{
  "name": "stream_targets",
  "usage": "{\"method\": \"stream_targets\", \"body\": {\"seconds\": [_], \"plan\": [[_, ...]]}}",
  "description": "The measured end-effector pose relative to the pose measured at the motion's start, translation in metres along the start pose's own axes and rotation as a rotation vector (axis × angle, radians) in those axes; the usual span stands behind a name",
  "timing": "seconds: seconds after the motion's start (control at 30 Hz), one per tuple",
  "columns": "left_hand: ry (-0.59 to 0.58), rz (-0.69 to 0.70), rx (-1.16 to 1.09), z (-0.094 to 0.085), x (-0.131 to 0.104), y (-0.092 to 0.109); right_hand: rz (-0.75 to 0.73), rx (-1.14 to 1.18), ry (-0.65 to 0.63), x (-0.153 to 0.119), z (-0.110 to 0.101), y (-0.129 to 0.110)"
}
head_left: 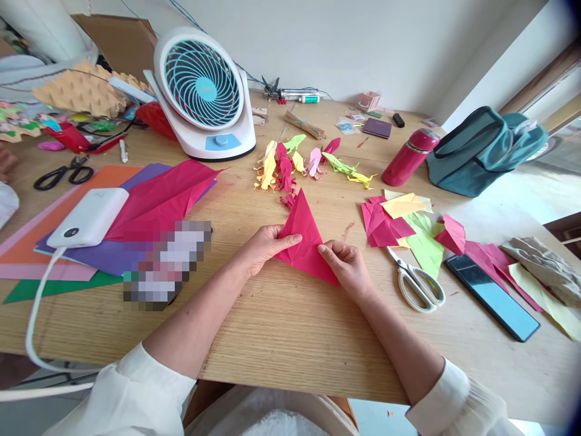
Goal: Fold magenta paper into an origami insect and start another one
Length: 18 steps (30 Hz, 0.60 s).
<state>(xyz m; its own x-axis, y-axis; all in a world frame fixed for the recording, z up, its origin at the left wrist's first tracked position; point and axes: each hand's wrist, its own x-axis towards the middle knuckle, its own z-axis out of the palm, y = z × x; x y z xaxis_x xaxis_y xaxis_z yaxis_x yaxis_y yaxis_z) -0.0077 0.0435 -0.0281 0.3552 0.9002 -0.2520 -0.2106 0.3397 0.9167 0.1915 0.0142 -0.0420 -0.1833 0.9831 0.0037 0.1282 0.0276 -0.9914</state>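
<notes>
Between my hands is a sheet of red origami paper (305, 233), folded into a triangle with its point upward and faint creases across it. My left hand (271, 247) pinches its left edge, thumb lying on the front face. At the lower right edge my right hand (347, 263) grips the paper between thumb and curled fingers. The fingers behind the sheet are partly hidden. Just beyond the paper's tip lie several folded paper figures (284, 166) in red, yellow, green and pink. White-handled scissors (418, 289) rest to the right of my right hand.
Coloured paper sheets (149, 206) lie at left under a white power bank (89, 217). A fan (204, 91) stands behind. To the right are folded paper pieces (385, 221), a phone (492, 297), a red flask (411, 157) and a teal bag (476, 154). Another person's hand (6, 162) shows far left.
</notes>
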Motion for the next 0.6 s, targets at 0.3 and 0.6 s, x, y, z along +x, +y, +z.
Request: {"method": "stream_targets", "body": {"seconds": [0.3,0.6], "plan": [[0.02,0.044,-0.032,0.0015,0.0004,-0.0007,0.008,0.03,0.001,0.0011,0.0001,0.0005],[0.092,0.03,0.107,0.0028,-0.0012,0.0005,-0.047,0.136,0.047,0.0016,0.0011,0.0015]]}}
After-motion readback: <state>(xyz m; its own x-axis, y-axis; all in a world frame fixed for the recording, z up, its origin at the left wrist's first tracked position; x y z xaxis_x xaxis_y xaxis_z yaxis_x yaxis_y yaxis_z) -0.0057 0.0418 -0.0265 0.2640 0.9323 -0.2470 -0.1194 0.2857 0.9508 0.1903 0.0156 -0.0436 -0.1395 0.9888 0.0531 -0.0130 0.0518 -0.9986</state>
